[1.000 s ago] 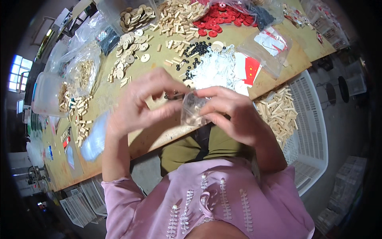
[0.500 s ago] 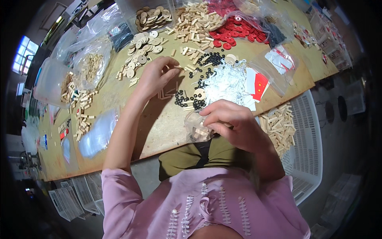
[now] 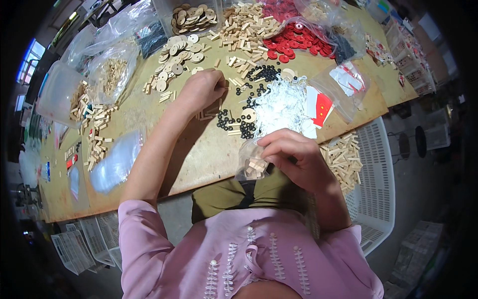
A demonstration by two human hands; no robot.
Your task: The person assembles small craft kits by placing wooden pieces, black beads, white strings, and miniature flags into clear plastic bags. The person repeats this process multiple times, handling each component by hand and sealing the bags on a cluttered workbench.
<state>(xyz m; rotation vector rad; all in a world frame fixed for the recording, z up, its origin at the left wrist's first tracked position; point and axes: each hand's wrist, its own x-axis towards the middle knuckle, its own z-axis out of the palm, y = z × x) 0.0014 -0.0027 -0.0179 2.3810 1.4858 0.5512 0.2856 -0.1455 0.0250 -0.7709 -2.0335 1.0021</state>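
At table edge [image 3: 209, 172], bag [image 3: 251, 162] in right hand [image 3: 294, 157].

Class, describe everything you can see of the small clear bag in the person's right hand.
The small clear bag is thin, crinkled plastic, see-through, holding a few pale wooden pieces at its bottom. It hangs at the near edge of the wooden table, over the person's lap. The right hand pinches its upper edge from the right; the fingers cover the mouth. The left hand does not touch it.
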